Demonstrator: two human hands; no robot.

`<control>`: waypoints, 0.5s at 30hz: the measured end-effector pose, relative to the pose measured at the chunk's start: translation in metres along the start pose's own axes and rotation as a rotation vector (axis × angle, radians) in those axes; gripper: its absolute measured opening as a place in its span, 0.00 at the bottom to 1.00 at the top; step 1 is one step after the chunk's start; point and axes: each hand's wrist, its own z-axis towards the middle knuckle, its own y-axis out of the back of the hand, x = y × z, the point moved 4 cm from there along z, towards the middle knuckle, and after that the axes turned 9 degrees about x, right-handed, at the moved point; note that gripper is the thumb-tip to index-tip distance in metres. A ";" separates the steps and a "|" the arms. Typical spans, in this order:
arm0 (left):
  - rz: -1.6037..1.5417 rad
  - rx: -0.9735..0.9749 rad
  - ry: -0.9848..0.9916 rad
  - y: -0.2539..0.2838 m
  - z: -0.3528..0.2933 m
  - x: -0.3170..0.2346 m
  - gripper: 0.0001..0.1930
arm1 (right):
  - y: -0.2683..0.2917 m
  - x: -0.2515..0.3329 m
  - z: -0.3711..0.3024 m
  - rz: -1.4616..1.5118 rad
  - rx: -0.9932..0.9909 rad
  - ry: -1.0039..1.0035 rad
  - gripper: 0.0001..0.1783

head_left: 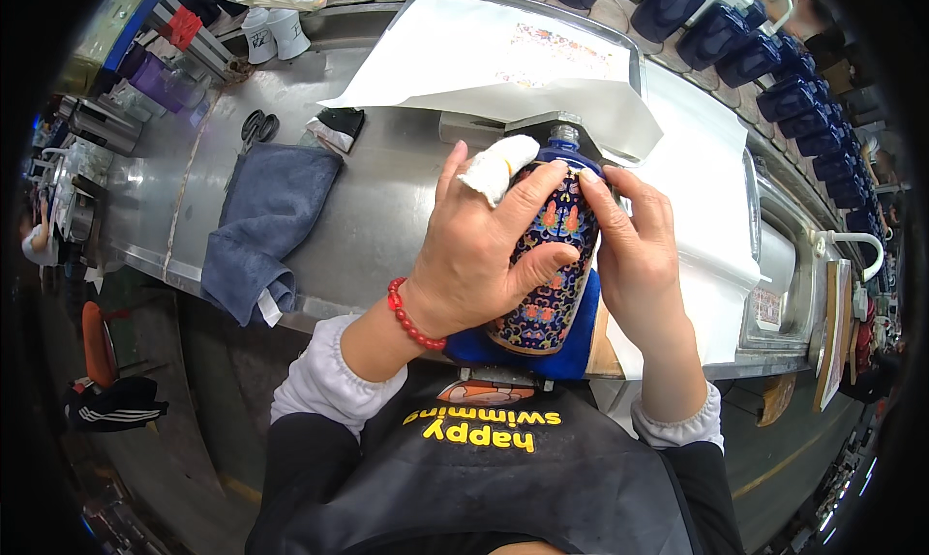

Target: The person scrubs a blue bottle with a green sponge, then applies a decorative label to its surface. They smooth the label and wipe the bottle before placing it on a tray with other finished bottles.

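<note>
A dark blue bottle (545,308) with a clear neck leans tilted, its base near me on a blue cloth. A colourful floral decal sheet covers its body. My left hand (474,250) lies against the bottle's left side, index fingertip pressed at the shoulder and thumb across the front. White cloth (500,168) wraps one or more of its fingers. My right hand (639,250) grips the right side, with the thumb at the decal's top edge beside the left index finger. The bottle's back is hidden.
A tray (634,61) at the back holds white paper (435,57) with floral decals. Left on the metal bench (387,168) lie a blue-grey cloth (276,192) and scissors (259,126). Several blue bottles (668,3) line the back and right. A sink (774,255) with a white tap is at right.
</note>
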 end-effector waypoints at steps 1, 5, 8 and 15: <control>-0.021 -0.002 0.000 0.000 0.001 0.000 0.34 | 0.000 0.000 0.000 0.003 0.001 -0.003 0.36; -0.039 -0.012 -0.009 0.000 0.002 0.001 0.34 | 0.000 0.000 0.000 0.002 0.000 -0.006 0.36; 0.010 0.000 -0.029 0.000 0.002 0.000 0.36 | 0.000 0.000 0.000 -0.001 -0.001 -0.002 0.36; 0.027 -0.050 -0.037 0.002 -0.005 -0.003 0.43 | 0.001 0.001 -0.001 0.003 0.009 -0.009 0.37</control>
